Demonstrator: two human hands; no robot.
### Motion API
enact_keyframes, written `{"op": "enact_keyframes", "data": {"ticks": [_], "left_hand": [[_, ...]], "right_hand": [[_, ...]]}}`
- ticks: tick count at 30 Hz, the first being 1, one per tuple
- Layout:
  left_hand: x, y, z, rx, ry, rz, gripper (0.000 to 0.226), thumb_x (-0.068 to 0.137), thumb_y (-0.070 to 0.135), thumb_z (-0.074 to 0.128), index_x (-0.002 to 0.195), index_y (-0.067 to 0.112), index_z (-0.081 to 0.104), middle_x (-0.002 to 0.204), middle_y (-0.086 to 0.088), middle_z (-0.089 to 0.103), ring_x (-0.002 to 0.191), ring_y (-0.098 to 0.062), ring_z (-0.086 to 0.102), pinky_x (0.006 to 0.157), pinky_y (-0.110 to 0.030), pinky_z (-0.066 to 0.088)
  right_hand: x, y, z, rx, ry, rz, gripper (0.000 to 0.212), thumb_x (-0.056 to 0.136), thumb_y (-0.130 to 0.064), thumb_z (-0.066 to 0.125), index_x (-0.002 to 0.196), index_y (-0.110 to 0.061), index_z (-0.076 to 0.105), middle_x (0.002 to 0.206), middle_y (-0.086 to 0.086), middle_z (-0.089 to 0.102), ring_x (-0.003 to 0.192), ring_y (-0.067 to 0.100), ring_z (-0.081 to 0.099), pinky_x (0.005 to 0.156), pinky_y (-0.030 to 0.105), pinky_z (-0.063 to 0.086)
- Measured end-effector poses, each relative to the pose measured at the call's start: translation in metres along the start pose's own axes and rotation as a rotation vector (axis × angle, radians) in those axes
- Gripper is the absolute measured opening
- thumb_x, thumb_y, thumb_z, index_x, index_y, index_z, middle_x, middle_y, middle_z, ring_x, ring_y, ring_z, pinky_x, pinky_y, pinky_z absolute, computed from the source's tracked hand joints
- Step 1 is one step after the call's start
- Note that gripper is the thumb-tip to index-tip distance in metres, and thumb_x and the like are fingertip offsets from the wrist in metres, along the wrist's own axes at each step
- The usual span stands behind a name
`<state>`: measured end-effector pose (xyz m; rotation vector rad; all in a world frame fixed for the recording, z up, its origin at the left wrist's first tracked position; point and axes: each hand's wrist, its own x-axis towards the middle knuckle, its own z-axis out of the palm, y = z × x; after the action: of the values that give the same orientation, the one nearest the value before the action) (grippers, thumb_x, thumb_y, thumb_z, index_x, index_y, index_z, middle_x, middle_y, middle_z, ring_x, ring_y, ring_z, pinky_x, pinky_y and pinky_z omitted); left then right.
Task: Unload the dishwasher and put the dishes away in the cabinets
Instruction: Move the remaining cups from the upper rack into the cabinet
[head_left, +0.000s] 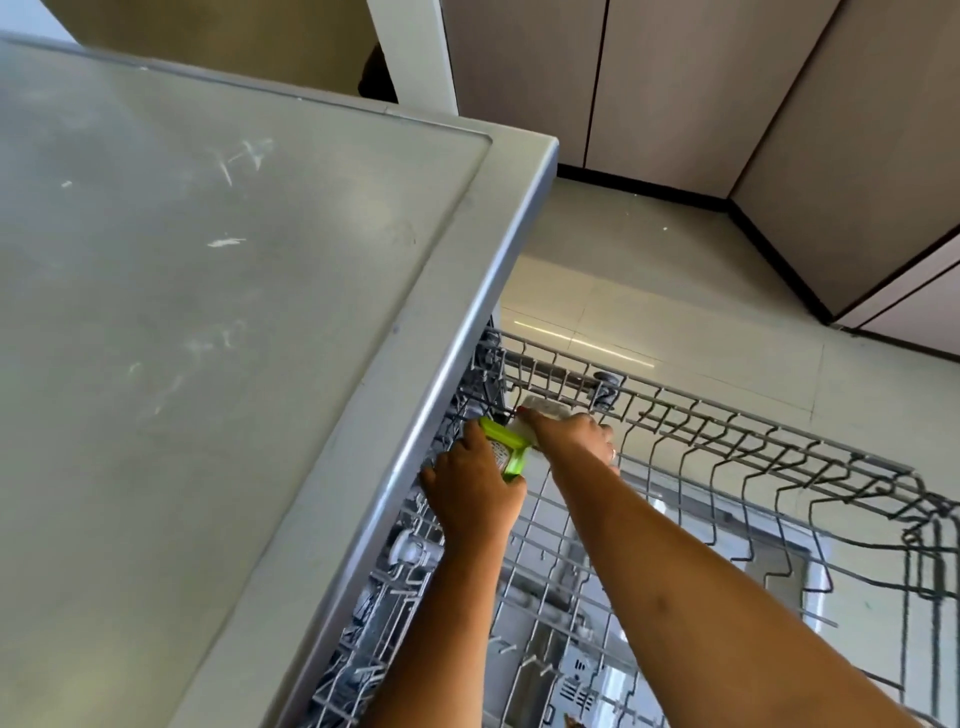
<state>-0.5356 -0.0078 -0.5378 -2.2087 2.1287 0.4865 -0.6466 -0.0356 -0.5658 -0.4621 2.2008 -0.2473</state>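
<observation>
Reaching into the rack (550, 370) corner, tight against the counter (208, 260) edge: left hand (470, 491) grips a green lid (506, 448), right hand (571, 436) clasps a clear container (543, 408); open rack rightward.

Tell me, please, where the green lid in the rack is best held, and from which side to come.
Hold the green lid by its rim, as the left hand does. It stands on edge in the far corner of the rack, under the counter edge on the left, so come from the near, open side. The right hand holds a container beside it.
</observation>
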Motion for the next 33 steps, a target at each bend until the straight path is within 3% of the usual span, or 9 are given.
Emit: {"op": "enact_keyframes", "data": {"ticks": [5,10,13,15,20,22,26,30,33], "left_hand": [[-0.009,0.0,-0.008,-0.107,-0.04,-0.075,0.08,0.074,0.041,0.068,0.14,0.019,0.029,0.126,-0.006,0.059,0.117,-0.026,0.054,0.103,-0.044,0.034],[-0.024,0.004,-0.008,-0.152,-0.036,-0.125,0.071,0.073,0.041,0.066,0.132,0.019,0.035,0.117,-0.006,0.064,0.11,-0.027,0.058,0.099,-0.043,0.037],[-0.028,0.0,-0.009,-0.189,-0.022,-0.149,0.073,0.071,0.045,0.068,0.131,0.019,0.036,0.115,-0.006,0.066,0.106,-0.027,0.06,0.095,-0.042,0.04],[-0.03,-0.002,-0.012,-0.212,-0.003,-0.146,0.073,0.071,0.046,0.069,0.13,0.019,0.037,0.113,-0.006,0.066,0.104,-0.027,0.061,0.093,-0.041,0.042],[-0.041,0.0,-0.015,-0.252,0.006,-0.13,0.074,0.07,0.046,0.07,0.129,0.018,0.036,0.11,-0.007,0.067,0.099,-0.028,0.063,0.09,-0.04,0.047],[-0.051,0.003,-0.016,-0.301,0.01,-0.123,0.073,0.069,0.045,0.072,0.126,0.017,0.035,0.107,-0.007,0.067,0.093,-0.027,0.065,0.086,-0.041,0.051],[-0.076,0.005,-0.018,-0.411,0.012,-0.099,0.07,0.07,0.042,0.074,0.121,0.019,0.032,0.102,-0.003,0.064,0.082,-0.022,0.063,0.073,-0.035,0.055],[-0.124,0.0,-0.026,-0.603,-0.054,-0.158,0.075,0.072,0.037,0.075,0.127,0.022,0.027,0.106,-0.005,0.059,0.077,-0.016,0.06,0.056,-0.025,0.051],[-0.172,-0.007,-0.033,-0.756,-0.061,-0.24,0.076,0.076,0.034,0.073,0.135,0.018,0.028,0.11,-0.003,0.058,0.078,-0.011,0.058,0.051,-0.017,0.035]], "right_hand": [[0.008,0.009,-0.001,0.175,0.026,0.01,0.091,0.049,-0.08,0.05,0.112,-0.015,0.057,0.107,0.007,0.062,0.095,0.028,0.062,0.09,0.047,0.048],[0.016,0.009,-0.009,0.339,-0.079,0.08,0.071,0.061,-0.061,0.071,0.105,-0.009,0.051,0.108,0.011,0.055,0.099,0.027,0.055,0.092,0.042,0.049],[0.027,0.005,-0.016,0.516,-0.239,0.112,0.074,0.063,-0.042,0.079,0.12,-0.004,0.053,0.113,0.01,0.056,0.097,0.027,0.053,0.081,0.034,0.046],[0.027,0.008,-0.021,0.573,-0.269,0.116,0.058,0.075,-0.03,0.075,0.121,-0.001,0.055,0.108,0.01,0.056,0.091,0.024,0.052,0.075,0.031,0.039],[0.008,0.032,-0.035,0.782,-0.23,0.143,0.048,0.082,-0.023,0.07,0.121,-0.003,0.05,0.102,0.012,0.057,0.081,0.021,0.054,0.07,0.032,0.044],[-0.005,0.038,-0.047,0.958,-0.25,0.202,0.042,0.085,-0.019,0.068,0.12,-0.007,0.047,0.096,0.011,0.056,0.07,0.018,0.053,0.061,0.028,0.047],[-0.033,0.063,-0.054,1.167,-0.34,0.317,0.046,0.083,-0.014,0.069,0.123,-0.007,0.047,0.107,0.017,0.059,0.069,0.021,0.058,0.038,0.019,0.048],[-0.083,0.102,-0.049,1.368,-0.524,0.256,0.039,0.09,-0.016,0.06,0.124,-0.002,0.048,0.089,0.015,0.057,0.071,0.021,0.057,0.044,0.021,0.053],[-0.132,0.13,-0.056,1.367,-0.591,0.193,0.017,0.094,-0.018,0.053,0.103,-0.004,0.051,0.082,0.012,0.053,0.068,0.018,0.052,0.055,0.023,0.05]]}}
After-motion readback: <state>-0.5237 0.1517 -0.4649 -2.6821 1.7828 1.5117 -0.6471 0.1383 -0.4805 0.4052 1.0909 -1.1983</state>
